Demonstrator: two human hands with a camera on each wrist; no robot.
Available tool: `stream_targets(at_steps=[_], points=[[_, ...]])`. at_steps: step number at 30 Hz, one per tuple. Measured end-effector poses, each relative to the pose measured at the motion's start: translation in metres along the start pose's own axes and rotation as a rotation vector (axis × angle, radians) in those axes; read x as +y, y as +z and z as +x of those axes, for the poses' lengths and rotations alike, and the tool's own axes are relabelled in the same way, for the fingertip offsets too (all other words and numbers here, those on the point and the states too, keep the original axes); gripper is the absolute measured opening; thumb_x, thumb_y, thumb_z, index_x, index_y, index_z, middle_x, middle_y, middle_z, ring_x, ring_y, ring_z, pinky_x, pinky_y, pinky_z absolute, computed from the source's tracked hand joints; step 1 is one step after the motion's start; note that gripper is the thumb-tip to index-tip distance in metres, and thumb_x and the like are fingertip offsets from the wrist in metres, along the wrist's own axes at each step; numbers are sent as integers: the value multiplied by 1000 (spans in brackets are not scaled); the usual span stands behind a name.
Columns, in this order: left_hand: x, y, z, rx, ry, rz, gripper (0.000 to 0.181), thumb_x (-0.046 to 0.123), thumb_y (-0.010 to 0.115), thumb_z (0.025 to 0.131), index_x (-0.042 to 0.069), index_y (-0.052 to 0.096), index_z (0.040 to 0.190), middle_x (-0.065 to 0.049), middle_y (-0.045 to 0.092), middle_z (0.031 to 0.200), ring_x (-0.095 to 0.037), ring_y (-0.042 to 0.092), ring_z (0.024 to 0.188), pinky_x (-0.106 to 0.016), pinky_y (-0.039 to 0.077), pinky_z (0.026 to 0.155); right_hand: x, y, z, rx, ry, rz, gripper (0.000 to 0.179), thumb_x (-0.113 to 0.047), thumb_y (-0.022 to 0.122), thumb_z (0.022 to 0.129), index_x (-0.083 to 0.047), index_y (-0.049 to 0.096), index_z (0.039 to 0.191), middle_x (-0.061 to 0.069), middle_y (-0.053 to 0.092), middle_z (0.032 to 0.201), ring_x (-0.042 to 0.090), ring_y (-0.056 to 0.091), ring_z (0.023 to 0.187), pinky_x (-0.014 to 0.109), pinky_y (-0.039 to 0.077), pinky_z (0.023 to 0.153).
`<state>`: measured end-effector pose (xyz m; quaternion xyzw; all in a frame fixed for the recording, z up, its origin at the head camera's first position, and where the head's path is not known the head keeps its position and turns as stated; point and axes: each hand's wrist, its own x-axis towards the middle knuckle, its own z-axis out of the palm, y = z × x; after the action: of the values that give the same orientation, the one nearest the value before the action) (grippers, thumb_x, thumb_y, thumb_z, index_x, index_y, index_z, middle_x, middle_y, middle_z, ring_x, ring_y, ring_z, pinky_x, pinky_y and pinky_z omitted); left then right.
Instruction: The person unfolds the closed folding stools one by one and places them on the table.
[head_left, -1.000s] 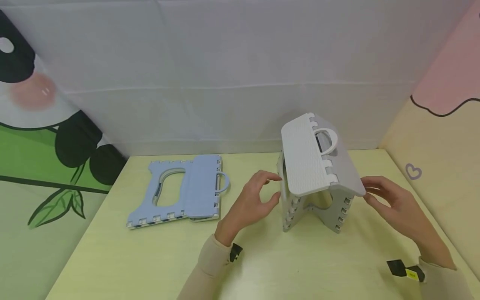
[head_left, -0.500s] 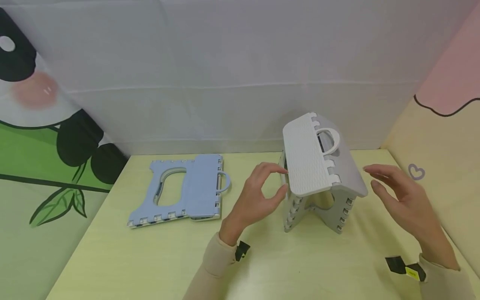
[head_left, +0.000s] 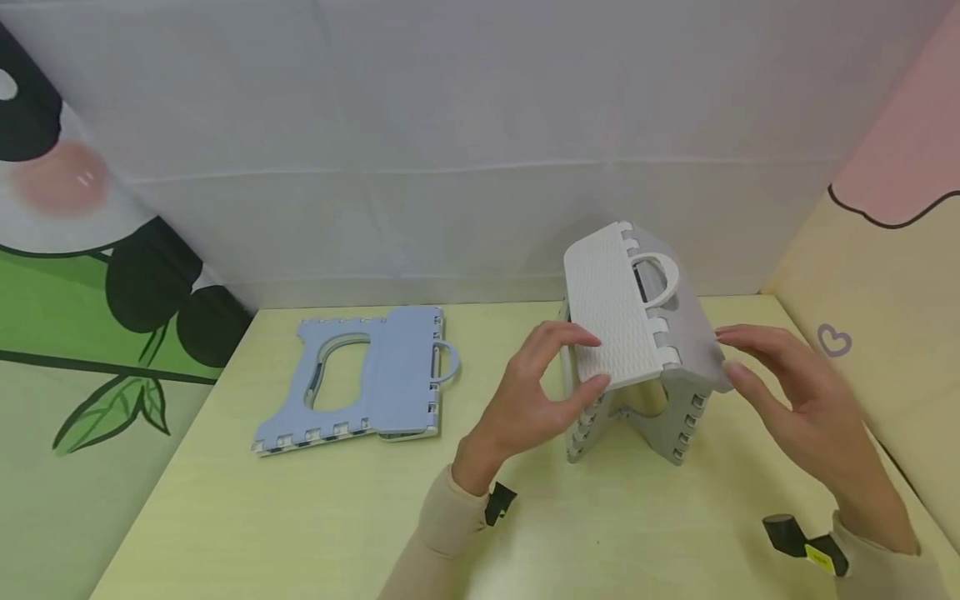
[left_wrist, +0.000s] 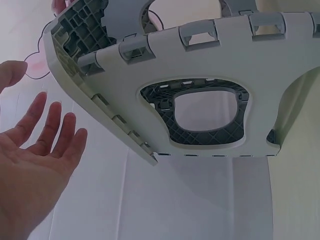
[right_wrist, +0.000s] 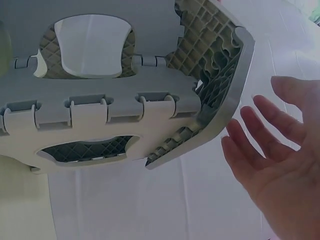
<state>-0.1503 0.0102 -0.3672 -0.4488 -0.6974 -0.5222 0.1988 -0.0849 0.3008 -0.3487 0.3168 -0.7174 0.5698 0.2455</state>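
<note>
A white and grey folding step stool [head_left: 618, 308] stands half unfolded on the right of the table, its two top panels sloping like a roof and its loop handle [head_left: 660, 282] at the ridge. My left hand [head_left: 525, 400] is at the white panel, fingers bent softly and thumb apart. In the left wrist view a gap shows between that hand [left_wrist: 42, 150] and the panel edge. Beside the grey panel is my right hand [head_left: 806, 408], its fingers loosely curved. In the right wrist view its fingertips [right_wrist: 231, 131] are close to the panel edge; contact is hard to tell.
A blue folding stool [head_left: 405, 375] lies folded flat on the left of the pale yellow table [head_left: 300, 517]. Behind stands a white cloth wall [head_left: 450, 150]. Printed panels border the left and right sides, the right one [head_left: 900, 350] near my right hand.
My left hand has moved right, from beside the stool to over its white panel. My right hand drew away from the grey panel, then came back in. The stool looks the same.
</note>
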Motion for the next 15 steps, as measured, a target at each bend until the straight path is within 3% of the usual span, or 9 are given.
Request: stream_targets(at_steps=[3,11,15], points=[[4,3,1,-14,-4,-4,35,7,78,89,2,63,120,-9,61,122,-20,56,120,-33,48,105,-6,7,4,-22,-37,-2,36,11,66,94,26,54,124,26,61,127,23,58,125,25,44,109],[7,10,-2,-59,1,31,36,8,77,90,3,63,123,-12,57,128,-20,54,123,-27,49,103,-20,19,6,-66,-22,-305,38,-5,73,96,15,62,127,20,64,129,15,58,126,22,44,106],[5,13,-3,-68,6,62,33,7,76,92,3,64,123,-12,57,129,-21,54,125,-25,47,105,-21,23,7,-77,-37,-359,38,-15,72,99,11,65,126,20,65,129,12,59,124,19,44,104]])
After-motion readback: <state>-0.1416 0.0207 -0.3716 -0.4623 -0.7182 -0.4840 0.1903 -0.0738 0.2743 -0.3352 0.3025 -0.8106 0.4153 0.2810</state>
